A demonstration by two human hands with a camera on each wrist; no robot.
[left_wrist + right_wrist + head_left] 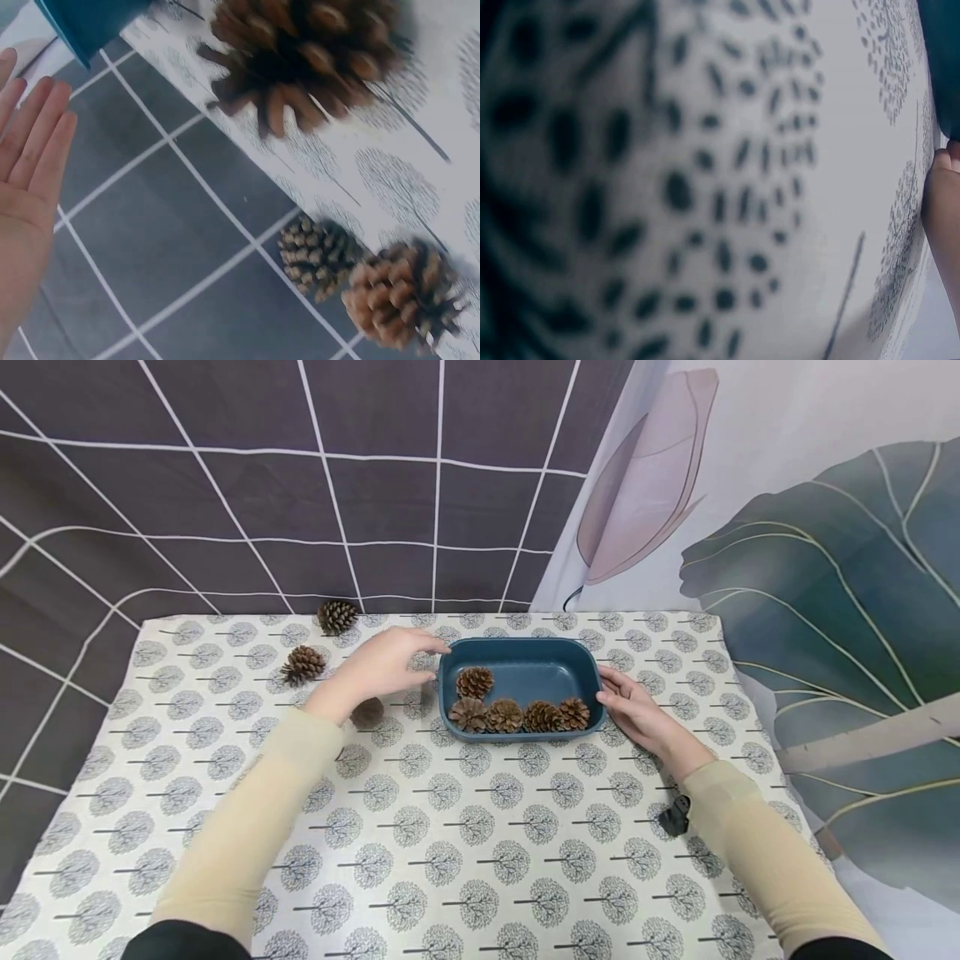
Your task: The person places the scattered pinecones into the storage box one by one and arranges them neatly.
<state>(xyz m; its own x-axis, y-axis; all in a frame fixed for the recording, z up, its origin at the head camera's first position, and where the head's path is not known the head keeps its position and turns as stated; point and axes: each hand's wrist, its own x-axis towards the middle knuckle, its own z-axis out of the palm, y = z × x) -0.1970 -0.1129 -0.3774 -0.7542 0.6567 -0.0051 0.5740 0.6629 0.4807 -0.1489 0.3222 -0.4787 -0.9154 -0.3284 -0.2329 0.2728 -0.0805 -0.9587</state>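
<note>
A dark blue oblong tub [525, 737] sits on the patterned cloth, with several brown pinecones [505, 715] inside, most of them in a row along its near wall. At the tub's left end my left hand [382, 662] reaches with extended fingers, fingertips right at the rim; its palm and straight fingers show in the left wrist view. My right hand [637, 710] is at the opposite end, its fingers and thumb against the outer wall. Below the left wrist, one loose pinecone [367, 714] looks blurred in the head view but large in the left wrist view.
Two more pinecones, one brown [303, 666] and one darker [337, 617], lie left of the tub near the cloth's far edge. A dark tiled backdrop [382, 497] rises behind the table, with a leaf-printed curtain [847, 568] on the right.
</note>
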